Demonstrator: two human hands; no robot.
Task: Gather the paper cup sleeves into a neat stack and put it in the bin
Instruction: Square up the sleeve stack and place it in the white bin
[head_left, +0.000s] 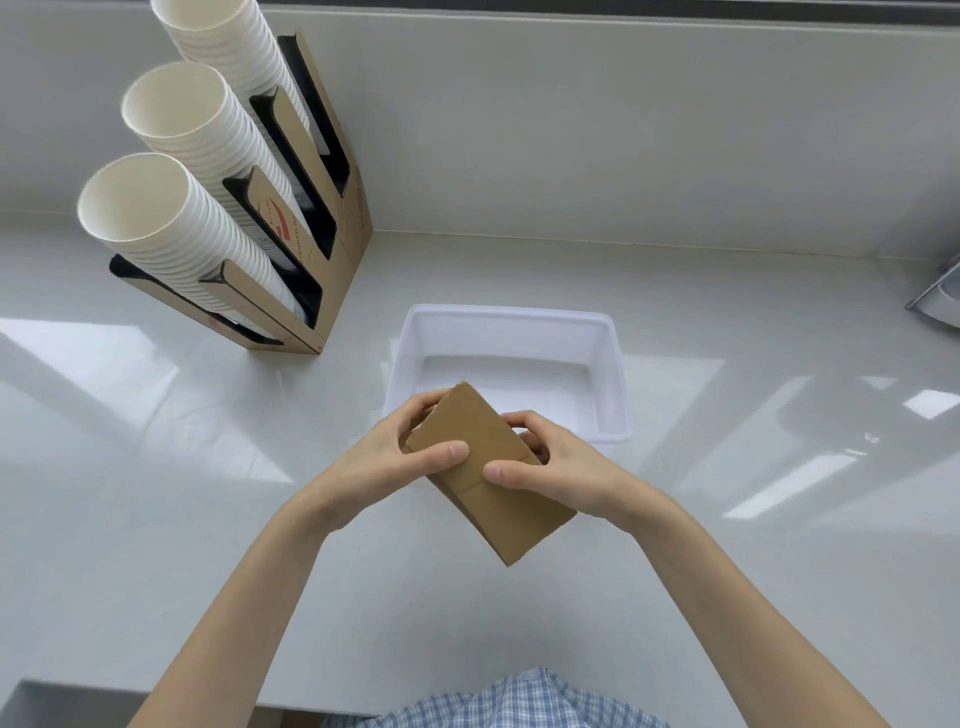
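A flat stack of brown paper cup sleeves (498, 499) is held above the counter, tilted, just in front of the white plastic bin (615, 374). My left hand (400, 447) grips the stack's left side with the thumb on top. My right hand (561, 467) grips its right side, thumb pressed on the top sleeve. The stack's far corner overlaps the bin's near rim in view. The bin's inside looks bare where it shows.
A cardboard cup holder (332, 244) with three slanted stacks of white paper cups (171, 223) stands at the back left on the glossy white counter (156, 467). A metal object (937, 296) pokes in at the right edge. The counter's front edge runs along the bottom.
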